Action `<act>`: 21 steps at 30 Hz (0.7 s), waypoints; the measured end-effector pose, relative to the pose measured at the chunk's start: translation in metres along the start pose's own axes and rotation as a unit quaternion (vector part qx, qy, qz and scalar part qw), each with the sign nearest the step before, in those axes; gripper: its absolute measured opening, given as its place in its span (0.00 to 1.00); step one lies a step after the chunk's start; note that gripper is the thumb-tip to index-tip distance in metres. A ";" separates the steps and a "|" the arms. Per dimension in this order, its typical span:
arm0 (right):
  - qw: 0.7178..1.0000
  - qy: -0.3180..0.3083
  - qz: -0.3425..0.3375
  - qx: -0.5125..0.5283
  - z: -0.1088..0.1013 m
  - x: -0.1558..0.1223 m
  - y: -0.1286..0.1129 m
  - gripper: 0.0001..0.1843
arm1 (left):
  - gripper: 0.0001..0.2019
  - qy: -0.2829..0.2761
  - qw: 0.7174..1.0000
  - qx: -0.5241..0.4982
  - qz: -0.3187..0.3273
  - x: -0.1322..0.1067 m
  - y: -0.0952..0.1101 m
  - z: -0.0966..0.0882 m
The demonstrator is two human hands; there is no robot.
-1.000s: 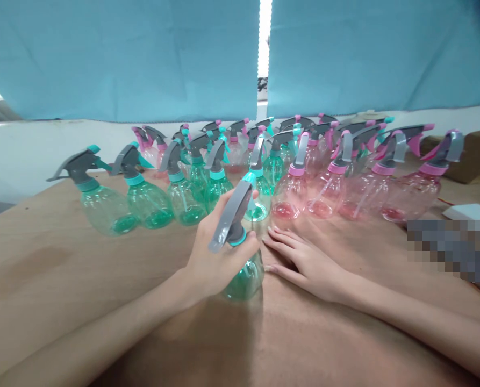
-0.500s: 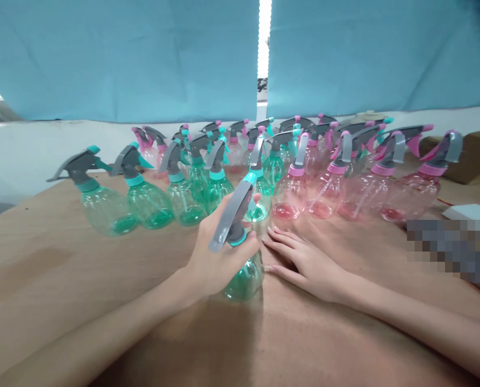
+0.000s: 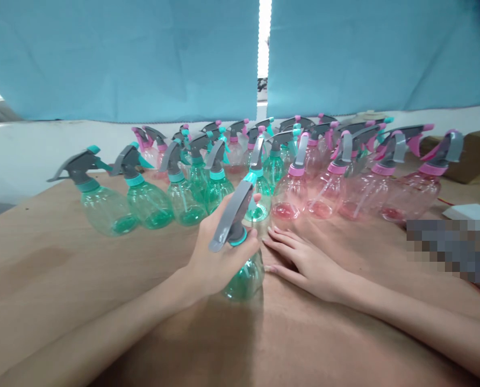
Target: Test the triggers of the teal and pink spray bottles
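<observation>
My left hand (image 3: pixel 215 252) is wrapped round the neck of a green spray bottle (image 3: pixel 243 279) with a grey and turquoise trigger head. The bottle stands slightly tilted near the middle of the table, and my fingers hide part of its neck. My right hand (image 3: pixel 304 258) lies flat on the wood just right of that bottle, fingers stretched out, holding nothing. Beyond the hands is a front row of spray bottles: green ones (image 3: pixel 149 207) on the left, pink ones (image 3: pixel 290 196) on the right.
More pink and green spray bottles crowd behind the front row. A brown cardboard box (image 3: pixel 475 156) sits at the back right, with a white box (image 3: pixel 469 212) nearer on the right. A blue curtain (image 3: pixel 143 59) hangs behind the wooden table (image 3: pixel 42 269).
</observation>
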State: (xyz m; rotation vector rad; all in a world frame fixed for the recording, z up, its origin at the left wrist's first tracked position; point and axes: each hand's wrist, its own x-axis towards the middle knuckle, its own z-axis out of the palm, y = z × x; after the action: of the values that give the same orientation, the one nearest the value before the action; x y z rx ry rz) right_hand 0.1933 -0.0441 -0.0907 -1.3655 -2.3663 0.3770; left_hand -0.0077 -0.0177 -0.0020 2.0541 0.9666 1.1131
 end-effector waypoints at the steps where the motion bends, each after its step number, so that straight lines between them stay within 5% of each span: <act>1: 1.000 0.004 -0.001 0.003 0.000 0.000 0.000 0.33 | 0.23 0.000 1.000 0.001 0.001 0.000 0.000 0.000; 21: 1.000 0.002 0.000 0.009 0.000 0.000 0.000 0.33 | 0.24 -0.015 1.000 0.023 0.003 0.001 0.003 -0.001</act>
State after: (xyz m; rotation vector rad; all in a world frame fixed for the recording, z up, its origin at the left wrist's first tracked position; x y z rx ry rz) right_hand 0.1932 -0.0444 -0.0907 -1.3560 -2.3547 0.3948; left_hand -0.0078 -0.0184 0.0013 2.1052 0.9796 1.0705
